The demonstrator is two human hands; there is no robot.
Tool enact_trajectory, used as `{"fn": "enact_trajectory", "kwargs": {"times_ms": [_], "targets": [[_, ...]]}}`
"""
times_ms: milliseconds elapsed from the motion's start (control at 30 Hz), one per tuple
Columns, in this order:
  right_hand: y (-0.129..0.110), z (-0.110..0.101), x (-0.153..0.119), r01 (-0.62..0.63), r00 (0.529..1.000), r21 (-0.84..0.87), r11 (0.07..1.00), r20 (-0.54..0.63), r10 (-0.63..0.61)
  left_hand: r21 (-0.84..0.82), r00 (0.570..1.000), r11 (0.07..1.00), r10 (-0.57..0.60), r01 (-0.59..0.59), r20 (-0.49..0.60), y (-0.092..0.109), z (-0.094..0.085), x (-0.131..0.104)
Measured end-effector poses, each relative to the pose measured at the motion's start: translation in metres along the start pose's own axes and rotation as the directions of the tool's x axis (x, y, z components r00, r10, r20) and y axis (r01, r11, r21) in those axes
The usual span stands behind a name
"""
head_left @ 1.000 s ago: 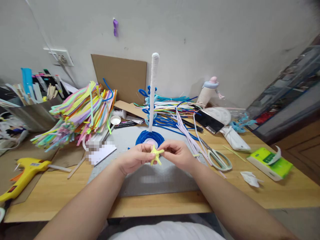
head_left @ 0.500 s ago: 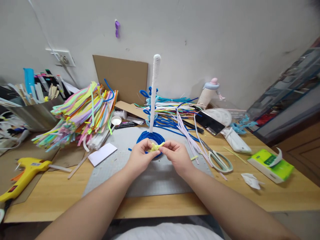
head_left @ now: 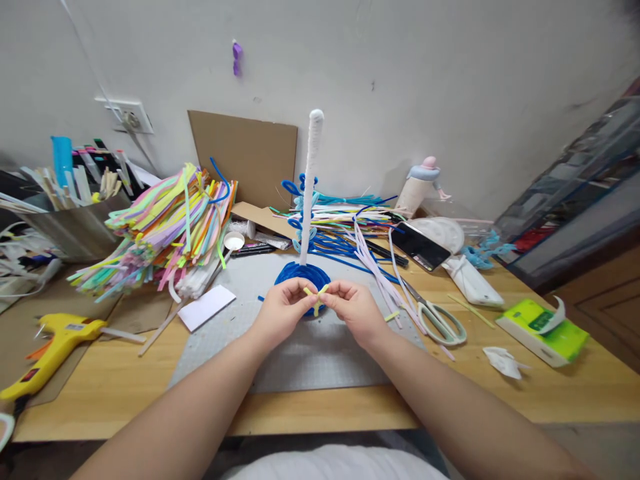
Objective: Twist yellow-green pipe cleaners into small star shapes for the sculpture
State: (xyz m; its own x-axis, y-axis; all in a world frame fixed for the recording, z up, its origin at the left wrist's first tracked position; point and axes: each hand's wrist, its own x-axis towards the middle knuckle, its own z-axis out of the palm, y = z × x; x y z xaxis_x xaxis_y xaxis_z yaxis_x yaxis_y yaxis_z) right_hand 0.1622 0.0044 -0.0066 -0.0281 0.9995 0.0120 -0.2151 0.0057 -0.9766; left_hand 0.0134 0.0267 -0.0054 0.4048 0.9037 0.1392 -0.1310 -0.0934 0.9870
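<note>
Text: none legible | glue gun label (head_left: 75,327): too small | tissue pack (head_left: 540,335): print, perhaps lettering, blurred

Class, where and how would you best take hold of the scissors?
Probably grip the scissors by the pale handle loops, with the right hand, coming from the person's near right side: the loops lie toward that side, while the blades point away and leftward.

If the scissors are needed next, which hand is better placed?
Probably the right hand: the scissors lie on its side; the left hand is farther. Both pinch the yellow piece.
</note>
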Motion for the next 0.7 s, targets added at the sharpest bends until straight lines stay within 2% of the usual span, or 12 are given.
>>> {"fn": "enact_trajectory", "kwargs": {"times_ms": [167, 267, 400, 500, 600, 700], "targets": [[0.002, -0.009, 0.008, -0.017, 0.993, -0.126, 0.992, 0.117, 0.032, 0.211, 0.998, 0.977, -0.046, 0.036, 0.044, -0.004, -0.007, 0.001], [-0.004, -0.016, 0.011, -0.038, 0.971, -0.185, 0.982, 0.227, 0.080, 0.241, 0.995, 0.967, -0.098, 0.087, 0.034, 0.000, -0.007, 0.000], [-0.014, -0.025, 0.013, -0.060, 0.941, -0.185, 0.981, 0.318, 0.118, 0.053, 0.971, 0.969, -0.240, 0.240, 0.007, 0.009, -0.004, -0.001], [-0.015, -0.028, 0.012, -0.088, 0.933, -0.126, 0.988, 0.336, 0.126, -0.124, 0.965, 0.958, -0.262, 0.259, -0.009, 0.013, -0.004, -0.001], [-0.011, -0.021, 0.008, -0.025, 0.949, -0.069, 0.997, 0.311, 0.045, -0.293, 0.958, 0.918, -0.287, 0.266, -0.030, 0.013, -0.004, -0.001], [-0.005, -0.009, 0.003, 0.045, 0.978, -0.012, 0.999, 0.204, -0.041, -0.385, 0.955, 0.887, -0.294, 0.256, -0.043, 0.008, -0.002, -0.002]]}}
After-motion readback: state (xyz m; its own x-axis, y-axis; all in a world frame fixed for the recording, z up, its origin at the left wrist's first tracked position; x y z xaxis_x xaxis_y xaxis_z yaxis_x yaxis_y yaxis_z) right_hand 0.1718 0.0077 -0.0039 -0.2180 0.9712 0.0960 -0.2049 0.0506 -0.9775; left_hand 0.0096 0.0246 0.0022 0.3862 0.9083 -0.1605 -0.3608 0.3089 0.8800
